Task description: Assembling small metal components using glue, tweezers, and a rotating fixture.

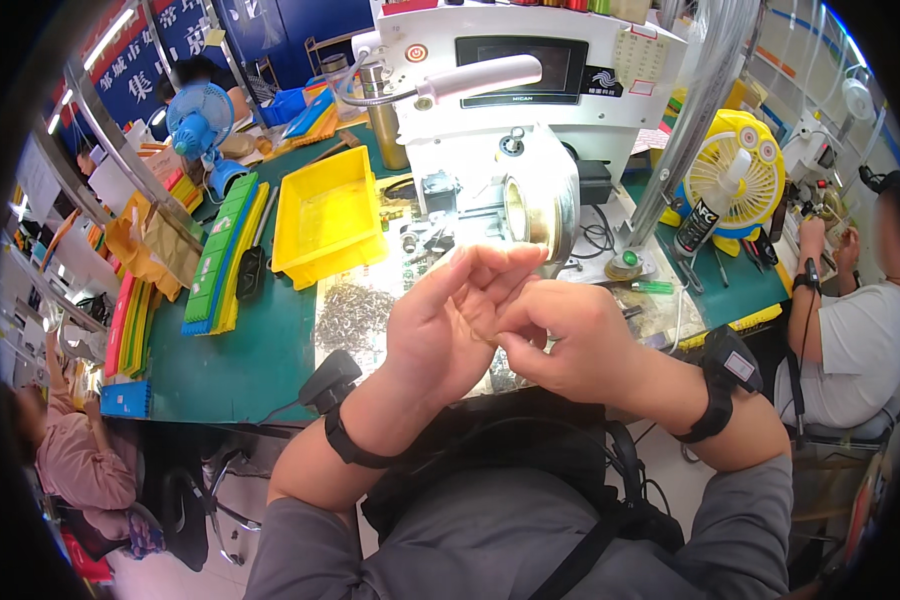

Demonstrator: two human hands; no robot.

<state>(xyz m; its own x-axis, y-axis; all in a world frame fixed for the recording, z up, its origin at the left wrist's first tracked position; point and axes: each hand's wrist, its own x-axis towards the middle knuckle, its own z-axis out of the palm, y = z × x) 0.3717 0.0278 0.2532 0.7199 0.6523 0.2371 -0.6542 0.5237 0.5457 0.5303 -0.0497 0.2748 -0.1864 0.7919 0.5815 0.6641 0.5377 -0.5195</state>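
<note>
My left hand (425,330) is held palm up and cupped above the front of the bench, its fingers stretched toward the machine. Close against its palm, my right hand (582,332) pinches with thumb and forefinger. A thin, pale golden strand seems to show at the fingertips, too fine to name. Behind both hands stands a white bench machine (430,35) with a dark screen (520,68) and a round metal drum (542,205). Left of my left wrist, a spread of tiny metal pieces (350,318) lies on a light work surface.
A yellow bin (315,190) sits left of the machine, beside stacked coloured trays (220,255) and a blue fan (200,118). To the right are a metal post (670,150), a yellow fan (735,170) and a spray bottle (698,230). Seated people (855,330) work on both sides.
</note>
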